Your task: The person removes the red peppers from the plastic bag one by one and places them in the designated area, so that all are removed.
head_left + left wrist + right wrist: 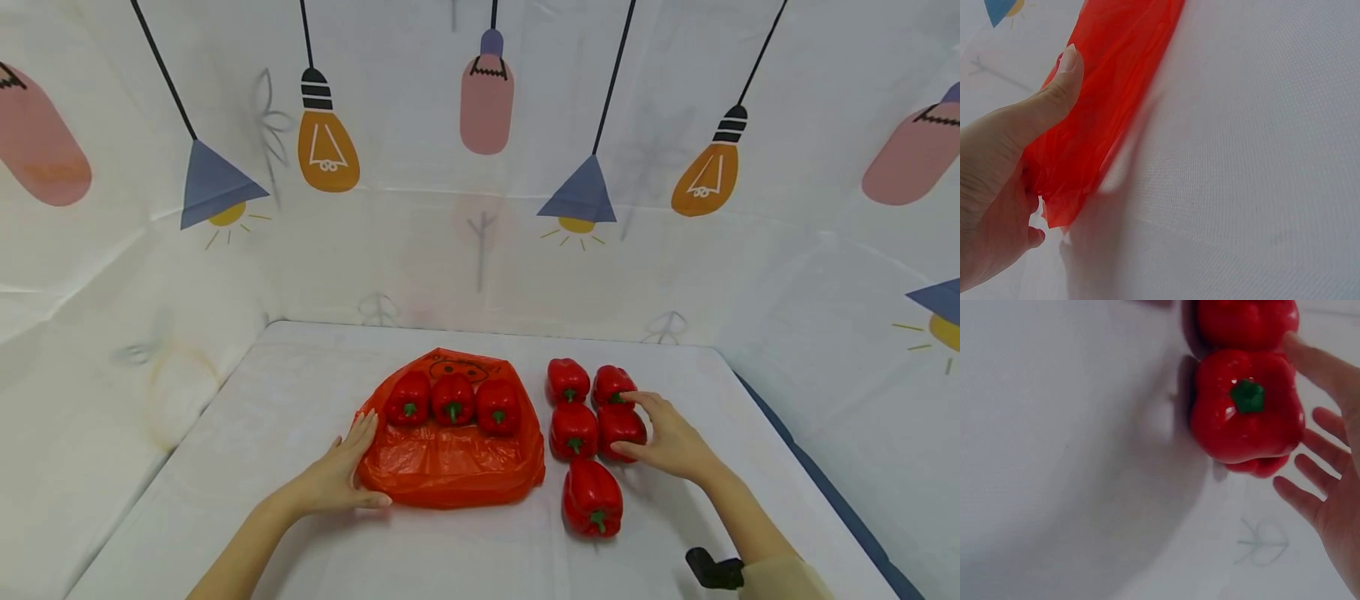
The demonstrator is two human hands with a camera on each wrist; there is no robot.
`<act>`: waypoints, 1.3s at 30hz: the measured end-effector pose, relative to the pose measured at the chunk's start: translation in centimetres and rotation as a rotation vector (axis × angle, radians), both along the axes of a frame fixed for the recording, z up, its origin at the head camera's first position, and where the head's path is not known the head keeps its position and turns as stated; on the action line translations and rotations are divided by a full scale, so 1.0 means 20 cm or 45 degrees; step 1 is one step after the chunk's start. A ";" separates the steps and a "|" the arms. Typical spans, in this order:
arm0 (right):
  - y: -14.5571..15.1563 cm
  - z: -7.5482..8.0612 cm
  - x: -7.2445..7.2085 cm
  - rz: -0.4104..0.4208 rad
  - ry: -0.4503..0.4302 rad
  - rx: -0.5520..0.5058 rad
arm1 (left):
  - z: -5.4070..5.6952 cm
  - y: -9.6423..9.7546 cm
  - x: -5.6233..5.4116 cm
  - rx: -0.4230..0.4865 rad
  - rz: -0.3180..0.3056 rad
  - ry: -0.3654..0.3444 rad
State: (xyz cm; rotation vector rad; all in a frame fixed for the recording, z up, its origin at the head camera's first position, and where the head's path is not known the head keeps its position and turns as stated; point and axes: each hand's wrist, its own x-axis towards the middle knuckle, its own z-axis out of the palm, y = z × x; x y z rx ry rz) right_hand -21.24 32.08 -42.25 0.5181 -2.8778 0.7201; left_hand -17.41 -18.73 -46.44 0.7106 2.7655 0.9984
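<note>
Three red bell peppers (453,402) stand in a row on the upper part of an orange-red plastic bag (450,479). My left hand (339,473) rests along the bag's left side, its fingers nearly straight and the thumb apart. In the left wrist view the thumb (1060,94) overlaps the crinkled bag. Over on the right, my right hand (667,437) reaches around a bell pepper (621,429) with thumb and fingers spread. The right wrist view shows the fingers (1300,497) loosely apart beside that pepper's green stem (1249,395).
More bell peppers stand close by on the right: one at the back (567,381), one (611,383) by the right fingertips, one (573,430) to the left and a nearer one (592,498). A white-covered table (480,558) meets a printed wall sheet (420,250).
</note>
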 end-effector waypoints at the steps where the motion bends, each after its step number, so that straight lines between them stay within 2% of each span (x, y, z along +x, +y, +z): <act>1: 0.00 0.01 0.00 0.003 0.020 -0.018 | 0.00 0.00 0.00 0.000 0.000 0.001; 8: -0.05 0.11 0.04 0.054 0.238 -0.092 | -0.01 0.00 -0.01 -0.002 -0.002 -0.006; 12: -0.12 0.18 0.07 0.097 0.294 -0.124 | 0.00 0.00 -0.01 -0.006 0.000 -0.001; 20: -0.24 0.29 0.13 0.205 0.360 -0.154 | 0.00 0.00 -0.01 -0.008 0.001 -0.010; 28: -0.34 0.34 0.12 0.296 0.413 -0.149 | 0.00 0.00 -0.01 -0.009 0.005 -0.013; 39: -0.53 0.42 0.11 0.415 0.352 -0.169 | 0.02 0.00 0.00 0.012 0.007 -0.019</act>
